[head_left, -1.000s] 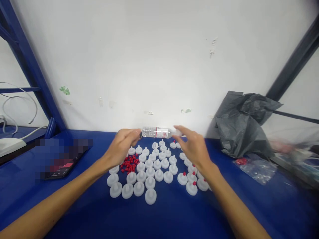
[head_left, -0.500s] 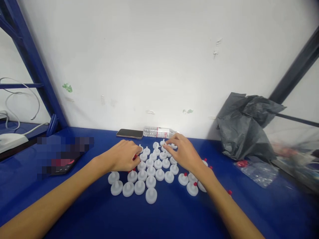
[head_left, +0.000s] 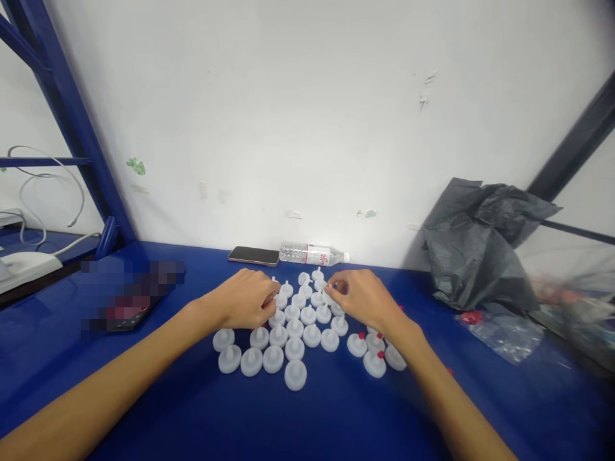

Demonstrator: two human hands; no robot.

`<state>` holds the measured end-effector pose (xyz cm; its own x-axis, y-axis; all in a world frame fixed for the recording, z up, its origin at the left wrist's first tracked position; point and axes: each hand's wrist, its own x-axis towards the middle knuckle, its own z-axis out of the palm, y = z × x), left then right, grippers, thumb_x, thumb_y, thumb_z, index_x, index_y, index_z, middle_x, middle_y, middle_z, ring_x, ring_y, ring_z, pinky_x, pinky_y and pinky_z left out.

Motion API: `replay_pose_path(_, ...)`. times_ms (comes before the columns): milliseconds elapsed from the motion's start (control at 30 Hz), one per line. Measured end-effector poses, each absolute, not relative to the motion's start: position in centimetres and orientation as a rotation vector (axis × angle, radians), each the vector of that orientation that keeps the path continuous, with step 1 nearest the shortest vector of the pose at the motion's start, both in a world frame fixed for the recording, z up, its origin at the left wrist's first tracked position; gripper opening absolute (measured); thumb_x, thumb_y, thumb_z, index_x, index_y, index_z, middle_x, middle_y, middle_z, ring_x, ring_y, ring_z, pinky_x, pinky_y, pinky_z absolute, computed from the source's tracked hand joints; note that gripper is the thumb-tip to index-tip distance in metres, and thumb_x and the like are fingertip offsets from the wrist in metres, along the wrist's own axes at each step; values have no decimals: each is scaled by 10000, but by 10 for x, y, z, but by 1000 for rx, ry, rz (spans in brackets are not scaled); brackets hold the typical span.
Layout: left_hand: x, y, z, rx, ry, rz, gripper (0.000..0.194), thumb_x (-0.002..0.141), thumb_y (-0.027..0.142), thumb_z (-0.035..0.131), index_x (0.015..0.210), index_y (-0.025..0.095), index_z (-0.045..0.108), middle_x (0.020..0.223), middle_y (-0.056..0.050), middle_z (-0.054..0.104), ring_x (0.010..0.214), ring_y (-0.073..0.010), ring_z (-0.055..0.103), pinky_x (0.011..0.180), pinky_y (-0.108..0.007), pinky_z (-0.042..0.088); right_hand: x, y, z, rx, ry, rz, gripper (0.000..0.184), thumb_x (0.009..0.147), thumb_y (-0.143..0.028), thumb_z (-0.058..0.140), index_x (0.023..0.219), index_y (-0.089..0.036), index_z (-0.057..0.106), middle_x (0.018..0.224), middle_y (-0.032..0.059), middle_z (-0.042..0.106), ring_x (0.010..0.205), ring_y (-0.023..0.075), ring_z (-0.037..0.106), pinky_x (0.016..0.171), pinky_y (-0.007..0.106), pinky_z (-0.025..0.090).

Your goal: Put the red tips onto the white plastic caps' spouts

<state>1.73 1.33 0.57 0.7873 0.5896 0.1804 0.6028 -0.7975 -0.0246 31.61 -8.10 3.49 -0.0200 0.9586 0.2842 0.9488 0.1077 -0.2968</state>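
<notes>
The left hand point(head_left: 246, 298) is hovering palm-down at the left of a cluster of white discs point(head_left: 295, 375), its fingers curling inward and nearly closing; whether it is gripping anything is impossible to tell, since the knuckles are hiding the fingertips. A sliver of red point(head_left: 266, 306) is peeping out by those fingers.

The right hand point(head_left: 362, 296) is reaching over the far right part of the cluster, with thumb and forefinger coming almost together beside a disc there (a white bit is showing at the tips, but it is too small to say whether they are holding it).

The discs are lying on the blue worktop point(head_left: 288, 429), mostly with their short stems pointing up. Near the right forearm, a smaller group of discs point(head_left: 374, 364) is wearing red caps point(head_left: 381, 355) on the stems.

Behind the cluster, a phone point(head_left: 253, 256) and a bottle point(head_left: 314, 255) are lying end to end along the wall point(head_left: 288, 115). A dark plastic bag point(head_left: 475, 250) is slumping at the right, with a clear bag point(head_left: 509, 336) lying before it.
</notes>
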Motion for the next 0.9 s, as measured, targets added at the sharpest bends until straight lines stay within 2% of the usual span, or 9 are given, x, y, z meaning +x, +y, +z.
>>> replay_pose_path(133, 18, 7, 12, -2927, -989, -258, 351, 1046, 91, 702, 795, 280, 547, 751, -28, 717, 635, -243, 553, 680, -418, 225, 329, -82, 42, -1920, -1913, 5, 263, 1173, -432, 789, 1045, -319, 989, 925, 30, 964, 881, 275, 896, 785, 362, 569)
replay_pose_path(233, 18, 4, 18, -2951, -989, -280, 357, 1064, 72, 667, 805, 281, 538, 780, -35, 741, 658, -247, 575, 684, -417, 237, 347, -80, 43, -2018, -1810, -87, 265, 1182, -359, 743, 1072, -296, 976, 946, 74, 960, 888, 300, 883, 760, 382, 518)
replay_pose_path(333, 19, 3, 20, -2961, -975, -318, 375, 1072, 68, 652, 802, 286, 510, 761, -19, 705, 639, -235, 535, 681, -419, 229, 364, -78, 37, -2101, -1745, -132, 176, 1100, -273, 821, 971, -283, 939, 847, 85, 914, 810, 308, 853, 729, 390, 482)
replay_pose_path(400, 19, 4, 21, -2970, -961, -346, 390, 1060, 64, 658, 792, 290, 488, 749, -8, 683, 624, -227, 512, 678, -420, 228, 371, -77, 31, -2138, -1723, -132, 181, 1040, -246, 882, 865, -290, 895, 740, 74, 854, 750, 318, 829, 708, 396, 474)
replay_pose_path(533, 20, 5, 21, -2979, -956, -353, 422, 1051, 57, 673, 791, 297, 445, 740, 0, 674, 626, -224, 524, 678, -420, 231, 375, -76, 23, -2146, -1709, -98, 297, 1019, -356, 947, 751, -317, 825, 622, 49, 770, 657, 316, 786, 672, 402, 492)
replay_pose_path(600, 21, 5, 22, -2975, -971, -329, 405, 1079, 68, 663, 811, 297, 463, 755, -3, 693, 642, -230, 549, 676, -416, 240, 375, -77, 21, -2133, -1722, -62, 286, 942, -363, 1008, 735, -326, 814, 606, 24, 759, 620, 299, 767, 654, 391, 503)
replay_pose_path(700, 21, 6, 21, -2941, -978, -311, 364, 1130, 96, 626, 850, 292, 500, 797, -15, 723, 680, -239, 583, 673, -405, 272, 373, -78, 20, -2106, -1757, -3, 269, 807, -204, 1023, 716, -322, 799, 700, 10, 827, 646, 272, 788, 649, 360, 502)
replay_pose_path(767, 20, 7, 19, -2893, -933, -397, 327, 1141, 118, 623, 875, 287, 534, 843, -34, 740, 773, -260, 653, 680, -389, 328, 371, -79, 22, -2081, -1761, 11, 235, 850, -173, 957, 746, -316, 802, 766, 16, 859, 679, 264, 800, 656, 352, 497)
replay_pose_path(900, 18, 7, 11, -2819, -787, -771, 122, 1138, 199, 675, 1030, 255, 687, 1122, -99, 818, 1014, -299, 770, 709, -356, 493, 363, -78, 27, -1988, -1747, -9, 141, 1091, -291, 751, 958, -315, 787, 724, -10, 799, 624, 258, 735, 650, 359, 505)
